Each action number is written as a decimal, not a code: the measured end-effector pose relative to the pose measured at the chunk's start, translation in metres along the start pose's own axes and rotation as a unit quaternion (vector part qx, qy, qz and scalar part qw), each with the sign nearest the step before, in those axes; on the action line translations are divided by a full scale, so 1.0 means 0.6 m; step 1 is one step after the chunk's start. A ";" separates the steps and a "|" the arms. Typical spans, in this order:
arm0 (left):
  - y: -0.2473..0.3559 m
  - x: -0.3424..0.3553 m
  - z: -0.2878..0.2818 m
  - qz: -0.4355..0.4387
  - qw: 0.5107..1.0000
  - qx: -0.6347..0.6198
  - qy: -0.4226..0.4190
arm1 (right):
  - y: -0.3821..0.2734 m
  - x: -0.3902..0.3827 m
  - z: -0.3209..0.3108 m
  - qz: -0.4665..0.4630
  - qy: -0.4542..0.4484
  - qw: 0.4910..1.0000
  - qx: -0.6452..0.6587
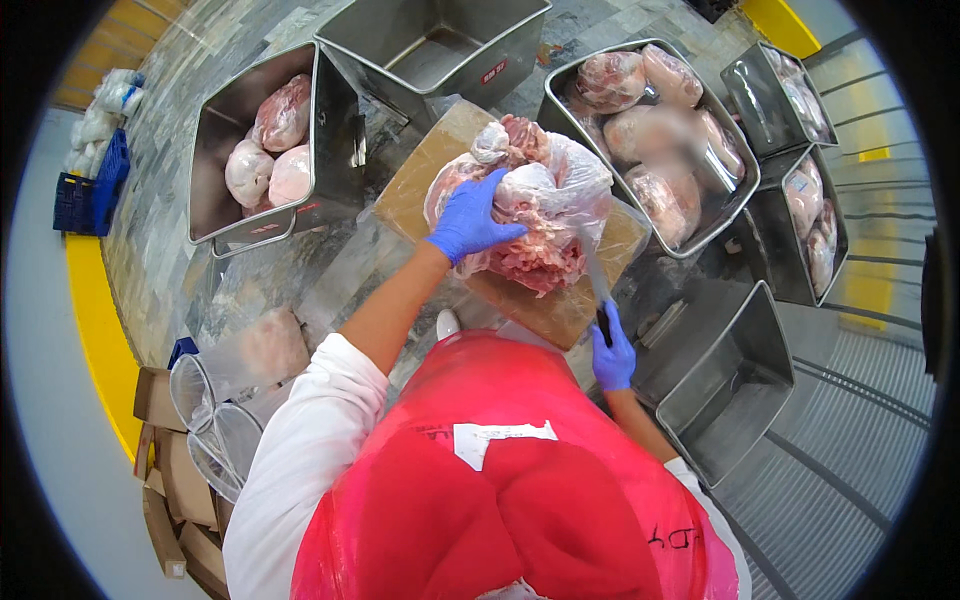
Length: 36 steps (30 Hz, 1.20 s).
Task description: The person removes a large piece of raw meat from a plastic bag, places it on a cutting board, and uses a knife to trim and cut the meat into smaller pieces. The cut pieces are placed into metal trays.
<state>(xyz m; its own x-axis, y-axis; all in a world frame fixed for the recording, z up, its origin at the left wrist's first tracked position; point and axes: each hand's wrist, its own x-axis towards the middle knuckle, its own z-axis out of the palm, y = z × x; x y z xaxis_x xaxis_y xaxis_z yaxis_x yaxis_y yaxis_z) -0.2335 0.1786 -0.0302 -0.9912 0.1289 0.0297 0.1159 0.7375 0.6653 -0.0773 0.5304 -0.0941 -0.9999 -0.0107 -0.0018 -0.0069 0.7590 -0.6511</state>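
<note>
A large piece of raw meat (555,190), with pale fat and loose clear plastic about it, lies on a brown cardboard sheet (400,190) in front of me. My left hand (472,217), in a blue glove, grips the meat's left side, thumb and fingers apart across its surface. In my right hand (612,350), also blue-gloved, is a knife (597,275) held by its dark handle. Its blade points away from me along the meat's right edge; whether the tip touches the meat I cannot tell.
Metal bins surround the sheet: one with meat at left (312,150), another at right (690,235), a bare one (420,60) at the back and another (715,400) near right. Cardboard boxes (185,480) and clear plastic-lined hoops (215,460) stand at lower left.
</note>
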 end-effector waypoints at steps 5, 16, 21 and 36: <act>-0.031 0.008 -0.021 0.044 0.994 -0.012 -0.095 | 0.026 0.025 0.045 0.254 -0.036 0.966 0.037; -0.073 -0.039 -0.026 0.097 0.986 0.134 -0.031 | -0.161 0.229 0.050 -0.196 0.069 0.976 -0.063; -0.089 -0.035 0.012 0.124 0.986 0.078 0.077 | -0.363 0.330 0.093 -0.402 -0.187 0.883 -0.155; -0.122 -0.028 0.037 -0.020 0.980 0.097 0.172 | -0.390 0.382 0.169 -0.218 -0.285 0.854 -0.376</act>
<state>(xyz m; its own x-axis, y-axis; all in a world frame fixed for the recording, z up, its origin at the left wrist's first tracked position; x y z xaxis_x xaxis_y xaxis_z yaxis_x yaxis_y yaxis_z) -0.2238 0.1370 -0.0959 -0.9542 -0.1097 0.2782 0.0530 0.8534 0.5185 -0.3043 0.2847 -0.0191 -0.7361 -0.5520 -0.3917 -0.5959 0.8030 -0.0117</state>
